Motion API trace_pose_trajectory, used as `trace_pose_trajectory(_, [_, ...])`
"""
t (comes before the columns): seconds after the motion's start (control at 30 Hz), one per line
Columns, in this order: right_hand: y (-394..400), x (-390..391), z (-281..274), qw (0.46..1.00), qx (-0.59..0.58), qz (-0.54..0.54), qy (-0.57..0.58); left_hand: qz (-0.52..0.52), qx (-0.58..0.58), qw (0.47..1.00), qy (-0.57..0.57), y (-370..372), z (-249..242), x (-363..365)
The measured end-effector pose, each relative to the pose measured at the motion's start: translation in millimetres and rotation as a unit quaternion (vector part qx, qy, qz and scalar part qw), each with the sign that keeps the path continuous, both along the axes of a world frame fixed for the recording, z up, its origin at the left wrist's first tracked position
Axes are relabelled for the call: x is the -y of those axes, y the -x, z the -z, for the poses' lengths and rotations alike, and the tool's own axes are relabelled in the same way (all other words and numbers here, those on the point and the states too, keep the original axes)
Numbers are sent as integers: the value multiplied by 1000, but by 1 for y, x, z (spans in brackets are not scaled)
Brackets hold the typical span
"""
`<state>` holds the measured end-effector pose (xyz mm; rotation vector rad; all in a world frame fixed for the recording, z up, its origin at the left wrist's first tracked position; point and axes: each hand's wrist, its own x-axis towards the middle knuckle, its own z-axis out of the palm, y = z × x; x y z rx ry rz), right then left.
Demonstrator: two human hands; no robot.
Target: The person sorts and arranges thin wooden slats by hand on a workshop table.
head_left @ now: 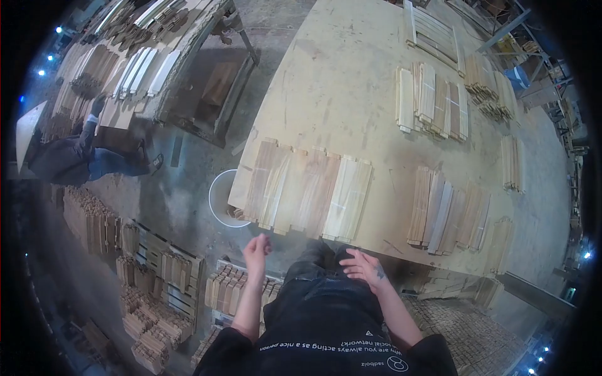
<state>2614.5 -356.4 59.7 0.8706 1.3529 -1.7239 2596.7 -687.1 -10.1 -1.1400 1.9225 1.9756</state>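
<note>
Just off the near table edge, my left hand (256, 249) is held in the air with its fingers curled in, and I see nothing in them. To its right, my right hand (365, 268) has its fingers stretched out and apart, holding nothing. Both are nearest to a row of flat wooden slats (304, 188) lying side by side on the large table (338, 81). The slats range from pale to reddish brown, and their near ends reach about the table edge.
More slat bundles (448, 210) lie to the right, others (433, 100) farther back beside a slatted wooden frame (434, 36). A white bucket (221, 200) stands at the table's left corner. Wood stacks (157, 313) fill the floor at left. A person (81, 153) works at another table.
</note>
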Motion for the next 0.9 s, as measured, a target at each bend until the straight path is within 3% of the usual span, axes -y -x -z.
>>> trace_pose_trajectory(0.1, [5, 0, 14, 987, 26, 94, 125, -12, -10, 993, -120, 12, -3, -24])
trace_pose_trajectory(0.3, [8, -2, 12, 967, 45, 141, 209, -31, -12, 983, -183, 27, -35, -33])
trace_pose_trajectory(0.4, [20, 0, -3, 981, 7, 115, 156, 37, -27, 983, -179, 44, -54, -35])
trace_pose_trajectory(0.5, [27, 7, -15, 997, -43, 39, -48, 82, -63, 975, -194, 53, -62, -49])
trace_pose_trajectory(0.6, [14, 12, -2, 984, -90, 137, -73, 117, -52, 965, -228, 52, -69, -83])
trace_pose_trajectory(0.73, [9, 30, -2, 969, -117, 202, -75, 258, 0, 958, -124, 51, -61, -127])
trace_pose_trajectory(0.83, [17, 33, 1, 970, -76, 225, -53, 405, -61, 910, 64, 49, -48, -142])
trace_pose_trajectory(0.9, [26, 28, -1, 976, -50, 202, -57, 438, -111, 859, 241, 52, -56, -139])
